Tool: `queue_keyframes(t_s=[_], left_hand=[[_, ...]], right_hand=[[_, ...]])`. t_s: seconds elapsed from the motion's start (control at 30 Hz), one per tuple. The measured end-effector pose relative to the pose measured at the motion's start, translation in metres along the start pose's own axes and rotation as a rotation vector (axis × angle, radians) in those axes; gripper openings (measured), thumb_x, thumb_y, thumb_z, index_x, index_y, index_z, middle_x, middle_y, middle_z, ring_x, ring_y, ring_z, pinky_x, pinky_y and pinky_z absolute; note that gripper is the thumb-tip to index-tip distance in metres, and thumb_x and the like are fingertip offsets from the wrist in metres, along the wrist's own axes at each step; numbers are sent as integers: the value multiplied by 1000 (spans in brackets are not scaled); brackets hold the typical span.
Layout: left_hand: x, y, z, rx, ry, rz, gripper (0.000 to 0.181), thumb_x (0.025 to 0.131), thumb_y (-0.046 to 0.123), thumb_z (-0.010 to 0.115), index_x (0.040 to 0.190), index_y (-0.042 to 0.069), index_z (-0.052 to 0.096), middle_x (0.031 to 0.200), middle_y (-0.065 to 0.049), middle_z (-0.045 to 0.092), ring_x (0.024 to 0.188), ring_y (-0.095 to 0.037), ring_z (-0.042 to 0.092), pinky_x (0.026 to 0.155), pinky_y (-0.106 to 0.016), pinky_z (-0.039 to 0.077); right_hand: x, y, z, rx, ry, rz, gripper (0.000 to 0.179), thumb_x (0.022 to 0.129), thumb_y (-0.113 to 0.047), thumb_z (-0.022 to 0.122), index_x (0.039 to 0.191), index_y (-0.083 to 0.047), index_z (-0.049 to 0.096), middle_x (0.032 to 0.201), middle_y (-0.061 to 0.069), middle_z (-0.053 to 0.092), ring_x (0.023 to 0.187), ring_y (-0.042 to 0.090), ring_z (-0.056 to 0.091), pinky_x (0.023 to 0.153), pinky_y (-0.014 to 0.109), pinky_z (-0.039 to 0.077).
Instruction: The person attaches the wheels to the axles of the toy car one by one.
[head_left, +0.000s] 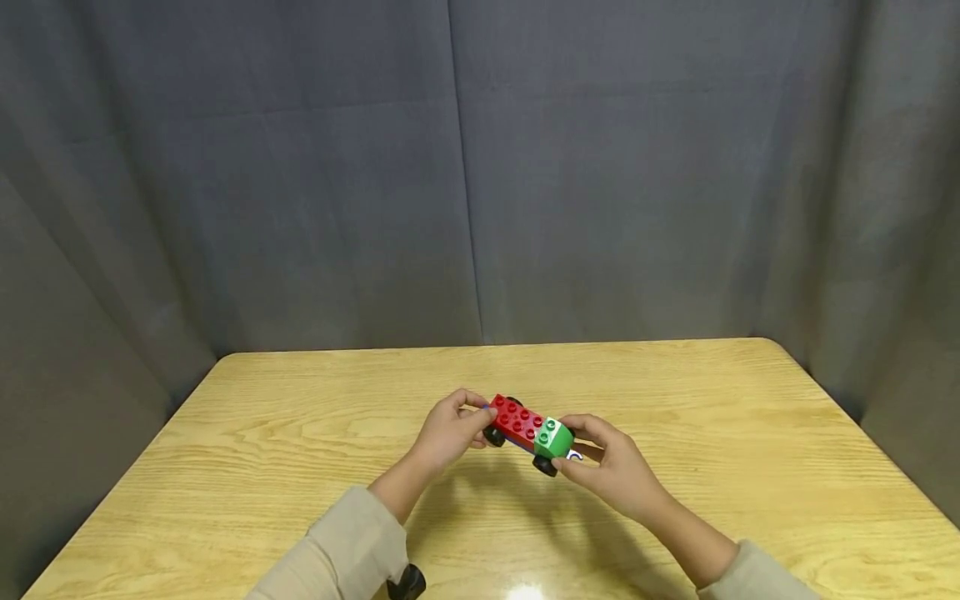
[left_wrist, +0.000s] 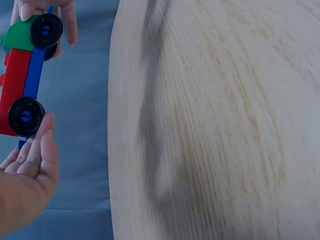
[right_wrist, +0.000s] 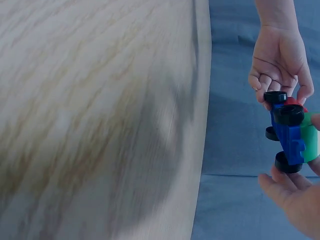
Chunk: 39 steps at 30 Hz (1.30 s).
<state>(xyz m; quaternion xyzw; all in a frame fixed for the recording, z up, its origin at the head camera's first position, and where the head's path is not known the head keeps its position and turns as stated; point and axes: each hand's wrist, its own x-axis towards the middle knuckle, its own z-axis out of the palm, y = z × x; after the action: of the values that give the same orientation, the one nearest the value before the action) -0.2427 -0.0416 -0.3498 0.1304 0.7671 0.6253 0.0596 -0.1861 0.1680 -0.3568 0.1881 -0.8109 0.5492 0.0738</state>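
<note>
A toy car of building blocks (head_left: pixel 517 421) is held above the table between both hands. Its blue wheeled base (left_wrist: pixel 34 72) carries a studded red block (left_wrist: pixel 17 82) and, at the right end, a rounded green block (head_left: pixel 558 440) with a white part. Black wheels (right_wrist: pixel 288 114) show on both sides. My left hand (head_left: pixel 447 433) pinches the red end, thumb on top and fingers beneath. At the green end, my right hand (head_left: pixel 618 471) grips the car between thumb and fingers. A small white-and-blue piece (head_left: pixel 575 456) shows by the right fingers, partly hidden.
The wooden table (head_left: pixel 300 433) has rounded far corners and lies below the hands, with their shadows on it. A grey curtain (head_left: pixel 337 183) hangs behind and along both sides. Something black (head_left: pixel 407 582) sits at the left sleeve's cuff.
</note>
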Motion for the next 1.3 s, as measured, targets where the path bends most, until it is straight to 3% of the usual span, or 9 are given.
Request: queue_keyframes(t_s=[0.2,0.57,0.93,1.2,1.3], left_hand=[[-2,-3,-2,12,-35,-28,31,84,22,55,101,-3,48,82,-12,63,69,-30,59,68,-37,49],[-3,-3,-12,6,-191,-6,31,83,14,58,105,-2,44,83,-11,60,77,-27,60,74,-38,47],[-4,-6,-15,152,-140,35,24,78,18,64,94,2,54,84,-5,55,73,-17,51,73,-41,44],[-3,-11,-16,191,-169,37,28,80,17,63,101,2,52,86,-5,52,72,-15,49,69,-36,45],[-8,-2,-17,198,-189,33,30,82,14,60,106,2,50,89,-7,52,76,-18,49,71,-39,44]], right_hand=[[2,2,0,-31,42,-62,35,74,2,65,107,3,54,107,14,53,99,29,51,84,30,42],[5,5,-5,-81,27,-2,38,78,-8,63,113,0,52,112,13,52,100,26,51,86,34,40],[12,8,-7,-129,6,11,38,78,-8,63,114,1,52,112,13,52,99,26,51,85,31,41],[15,9,-6,-119,-15,68,40,77,-6,64,114,0,53,105,10,49,96,25,50,84,27,42],[16,9,-7,-127,-19,66,40,77,-5,64,114,0,53,101,9,48,94,24,49,83,29,43]])
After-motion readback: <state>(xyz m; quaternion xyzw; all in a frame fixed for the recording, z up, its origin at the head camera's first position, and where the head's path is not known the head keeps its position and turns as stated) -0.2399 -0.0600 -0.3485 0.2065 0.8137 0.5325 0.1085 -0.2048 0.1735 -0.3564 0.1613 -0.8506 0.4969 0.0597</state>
